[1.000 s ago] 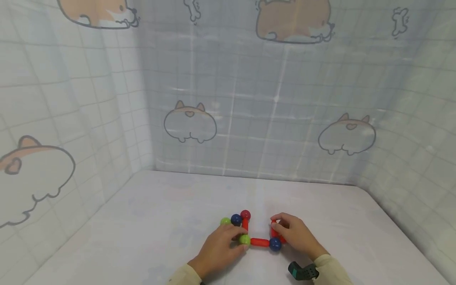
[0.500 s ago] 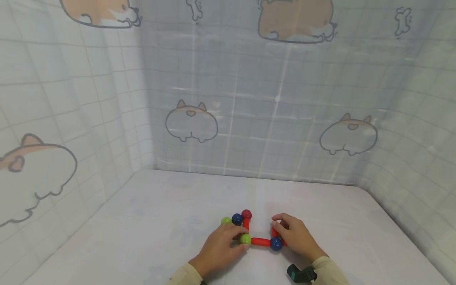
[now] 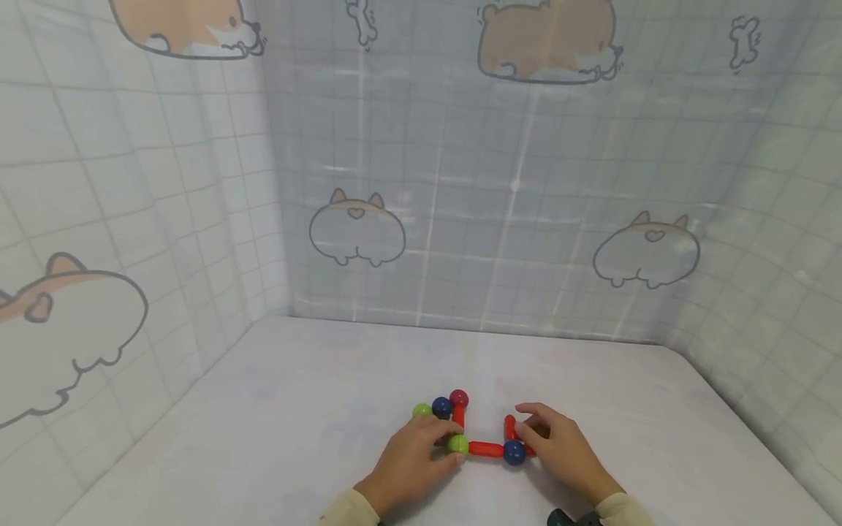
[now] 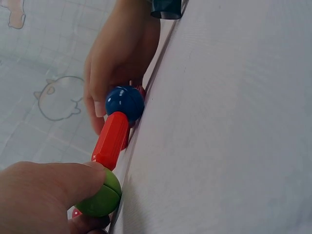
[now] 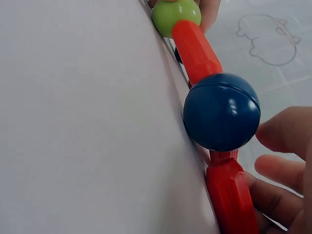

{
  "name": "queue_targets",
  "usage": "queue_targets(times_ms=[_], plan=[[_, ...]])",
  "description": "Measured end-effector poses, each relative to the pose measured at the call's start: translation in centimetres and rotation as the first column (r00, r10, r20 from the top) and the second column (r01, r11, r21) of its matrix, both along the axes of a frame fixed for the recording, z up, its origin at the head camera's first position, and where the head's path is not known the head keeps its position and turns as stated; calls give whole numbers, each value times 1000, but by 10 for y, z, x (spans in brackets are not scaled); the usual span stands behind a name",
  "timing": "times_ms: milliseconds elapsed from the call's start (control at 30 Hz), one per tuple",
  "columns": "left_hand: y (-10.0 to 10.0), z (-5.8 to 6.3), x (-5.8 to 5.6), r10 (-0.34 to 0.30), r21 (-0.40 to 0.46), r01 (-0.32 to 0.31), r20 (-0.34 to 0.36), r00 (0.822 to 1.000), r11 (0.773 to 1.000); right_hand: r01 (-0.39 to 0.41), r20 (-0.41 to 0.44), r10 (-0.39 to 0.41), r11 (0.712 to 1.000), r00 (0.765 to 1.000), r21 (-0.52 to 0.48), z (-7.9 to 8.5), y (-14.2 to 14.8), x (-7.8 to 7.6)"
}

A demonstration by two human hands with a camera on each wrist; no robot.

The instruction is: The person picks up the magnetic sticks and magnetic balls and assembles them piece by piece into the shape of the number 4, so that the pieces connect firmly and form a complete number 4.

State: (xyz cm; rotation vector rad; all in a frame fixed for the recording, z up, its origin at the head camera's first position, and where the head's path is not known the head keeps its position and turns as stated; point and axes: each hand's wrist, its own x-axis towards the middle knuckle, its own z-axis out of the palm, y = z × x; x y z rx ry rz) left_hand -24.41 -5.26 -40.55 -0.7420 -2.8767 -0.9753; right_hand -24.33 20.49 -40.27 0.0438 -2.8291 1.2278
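Note:
My left hand (image 3: 411,460) pinches a green ball (image 3: 458,444) between thumb and fingers. A red rod (image 3: 487,449) joins that ball to a dark blue ball (image 3: 514,452). From the blue ball a second red rod (image 3: 510,427) runs away from me, and another red rod (image 5: 231,195) extends to the right. My right hand (image 3: 566,449) is beside these two rods, thumb and fingers spread apart; whether a fingertip touches them I cannot tell. Beyond the left hand, a further red rod (image 3: 458,418) ends at a red ball (image 3: 459,399).
Another dark blue ball (image 3: 442,407) and a green ball (image 3: 422,410) lie just behind the left hand, close to the red ball. The white tabletop (image 3: 316,387) meets a curtain (image 3: 500,219) with cartoon dogs at the back and sides.
My right hand has loosened from the red rod on the blue ball and shifted a little right. The left hand keeps its hold on the green ball. The head view has shifted slightly.

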Motion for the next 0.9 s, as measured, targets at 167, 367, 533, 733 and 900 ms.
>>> queue_targets(times_ms=[167, 367, 533, 733, 900], plan=[[2, 1, 1, 8, 1, -8, 11, 1000, 1000, -39, 4, 40, 999, 999, -12, 2, 8, 11], [0, -1, 2, 1, 24, -1, -3, 1000, 1000, -100, -4, 100, 995, 995, -4, 2, 24, 22], [0, -3, 3, 7, 33, -6, -15, 1000, 999, -223, -41, 224, 975, 974, 15, 4, 32, 23], [0, -3, 3, 17, 26, -17, -20, 1000, 1000, -305, -17, 307, 950, 952, 72, 9, 28, 21], [0, -3, 2, -1, 24, 2, -29, 1000, 1000, -275, -40, 281, 954, 959, 117, 5, 27, 21]])
